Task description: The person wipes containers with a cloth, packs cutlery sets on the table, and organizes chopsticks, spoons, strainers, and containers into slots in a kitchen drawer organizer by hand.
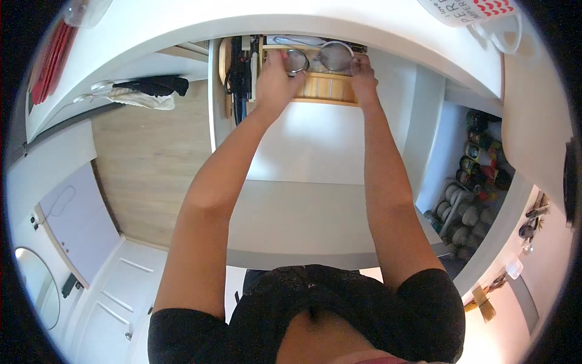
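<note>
A light wooden organizer tray [327, 90] lies in the far part of an open white drawer [315, 142]. Across its left end is my left hand [277, 86], fingers curled over the side and thumb toward the front. Closed at the tray's right end is my right hand [364, 79], gripping the edge. Between the hands, a small round metal strainer [296, 62] rests near my left thumb and fingertips. A larger fine-mesh strainer [335, 56] sits beside my right fingers. The fingers' undersides are hidden.
Dark-handled utensils [241, 76] stand along the drawer's left side. The white countertop [254, 24] overhangs the drawer's far end, with a printed mug [467, 12] on it. Jars [476, 161] fill an open compartment at right. Cloths [148, 90] hang at left.
</note>
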A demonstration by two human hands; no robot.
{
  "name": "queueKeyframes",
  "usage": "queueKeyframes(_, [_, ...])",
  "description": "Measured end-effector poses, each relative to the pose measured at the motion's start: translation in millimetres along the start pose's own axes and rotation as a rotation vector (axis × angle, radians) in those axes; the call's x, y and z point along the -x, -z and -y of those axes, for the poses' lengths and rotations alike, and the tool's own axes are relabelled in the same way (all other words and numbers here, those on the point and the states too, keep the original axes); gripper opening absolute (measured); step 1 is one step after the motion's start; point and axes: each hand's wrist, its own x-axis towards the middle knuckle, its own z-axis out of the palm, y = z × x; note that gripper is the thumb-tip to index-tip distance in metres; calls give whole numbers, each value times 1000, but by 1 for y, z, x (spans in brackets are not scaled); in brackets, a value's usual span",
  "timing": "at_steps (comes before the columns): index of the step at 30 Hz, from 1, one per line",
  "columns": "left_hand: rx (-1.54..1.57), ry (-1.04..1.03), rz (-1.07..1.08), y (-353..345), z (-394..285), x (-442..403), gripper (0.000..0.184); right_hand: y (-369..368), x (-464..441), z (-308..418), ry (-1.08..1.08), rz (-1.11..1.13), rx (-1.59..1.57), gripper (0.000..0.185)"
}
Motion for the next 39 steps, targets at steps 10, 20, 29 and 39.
queueKeyframes(10, [-3,-333,-33,-36,-28,1,47,44,7,-21,-96,-93,-847,29])
queueKeyframes(20, [-15,-389,-75,-107,-49,-23,46,53,-1,-59,-115,-55,-842,25])
queueKeyframes(29, [71,-379,-63,-79,-19,-2,25,33,-4,-61,-8,21,-807,24])
queueKeyframes(39, [-239,-587,-246,-40,-3,-34,51,8,-7,-56,190,-231,-78,24])
